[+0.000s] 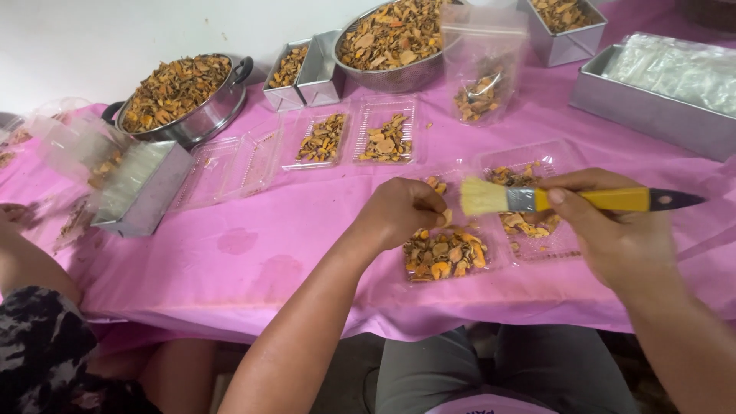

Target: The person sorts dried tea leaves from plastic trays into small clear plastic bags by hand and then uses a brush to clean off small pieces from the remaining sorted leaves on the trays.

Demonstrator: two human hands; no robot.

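My right hand (613,230) grips a yellow-handled paintbrush (583,200) with pale bristles pointing left. My left hand (402,208) pinches a small dried orange slice (446,217) right at the bristle tips. Below both hands lies an open clear plastic clamshell tray (498,257); its near half holds a heap of dried orange-brown slices (445,255), and its far half holds a few more slices (525,222).
On the pink tablecloth (253,245) sit another filled clamshell (356,138), an empty one (226,165), a pot (180,96) and a bowl (395,38) of slices, metal tins (652,107), and a standing clear pouch (481,73). Another person's arm (31,268) is at left.
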